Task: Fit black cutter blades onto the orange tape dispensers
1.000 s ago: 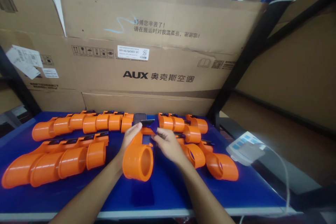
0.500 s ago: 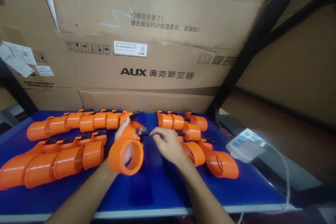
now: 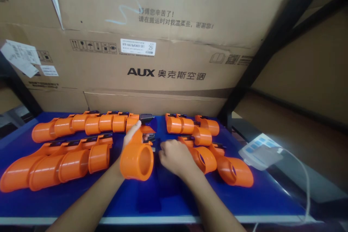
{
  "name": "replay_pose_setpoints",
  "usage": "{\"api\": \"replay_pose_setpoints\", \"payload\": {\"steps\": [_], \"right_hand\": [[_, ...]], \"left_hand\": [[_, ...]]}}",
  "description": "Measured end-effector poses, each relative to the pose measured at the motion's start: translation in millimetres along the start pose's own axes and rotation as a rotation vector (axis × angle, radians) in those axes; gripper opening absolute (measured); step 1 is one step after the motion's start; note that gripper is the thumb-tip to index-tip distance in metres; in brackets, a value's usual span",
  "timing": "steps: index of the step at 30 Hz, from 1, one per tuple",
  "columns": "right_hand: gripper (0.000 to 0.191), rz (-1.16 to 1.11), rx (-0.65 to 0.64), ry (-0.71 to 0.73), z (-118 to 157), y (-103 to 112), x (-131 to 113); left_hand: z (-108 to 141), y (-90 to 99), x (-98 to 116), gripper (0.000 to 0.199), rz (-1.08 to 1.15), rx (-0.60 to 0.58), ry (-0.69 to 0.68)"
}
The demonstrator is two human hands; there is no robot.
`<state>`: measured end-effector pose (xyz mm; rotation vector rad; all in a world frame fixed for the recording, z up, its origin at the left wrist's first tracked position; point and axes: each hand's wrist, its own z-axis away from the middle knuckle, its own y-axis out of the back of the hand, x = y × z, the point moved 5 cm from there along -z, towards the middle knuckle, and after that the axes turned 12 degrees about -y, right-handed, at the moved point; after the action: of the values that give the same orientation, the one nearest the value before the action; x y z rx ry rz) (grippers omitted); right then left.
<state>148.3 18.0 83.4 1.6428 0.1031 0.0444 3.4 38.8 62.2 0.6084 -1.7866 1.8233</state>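
Desk (image 3: 122,206): on its left, a front row (image 3: 57,168) and a back row (image 3: 78,124) of tape dispensers are laid; on its right, a looser cluster (image 3: 202,136) is set (nearest piece (image 3: 243,174) furthest right). Between them, one dispenser (image 3: 131,161) is held by the left hand (image 3: 131,136), the right hand (image 3: 174,156) placed to its right. Behind, a cardboard panel (image 3: 168,90) is stood.

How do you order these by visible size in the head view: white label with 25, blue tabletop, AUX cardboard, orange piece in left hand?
1. AUX cardboard
2. Blue tabletop
3. Orange piece, in left hand
4. White label
The orange piece is nearer the camera.
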Motion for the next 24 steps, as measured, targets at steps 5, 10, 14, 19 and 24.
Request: {"api": "replay_pose_setpoints", "payload": {"steps": [5,10,14,19,24], "right_hand": [[0.023,0.034,0.029,0.093,2.0,-1.2,-4.4],[0.021,0.011,0.025,0.148,5.9,0.4,-10.2],[0.022,0.034,-0.01,0.158,7.9,0.8,-10.9],[0.019,-0.059,-0.006,0.22,8.5,7.7,-13.4],[0.015,-0.262,-0.083,0.429,14.2,7.7,-26.9]], "left_hand": [[5.8,-5.8,-0.4,0.045,-0.005,-0.025,-0.03],[1.3,-1.8,0.6,0.047,-0.05,-0.028,-0.068],[-0.8,2.4,1.4,0.045,-0.064,-0.009,-0.108],[-3.8,4.8,0.6,0.043,-0.055,-0.008,-0.096],[-7.5,8.4,1.5,0.042,-0.041,0.04,-0.169]]}}
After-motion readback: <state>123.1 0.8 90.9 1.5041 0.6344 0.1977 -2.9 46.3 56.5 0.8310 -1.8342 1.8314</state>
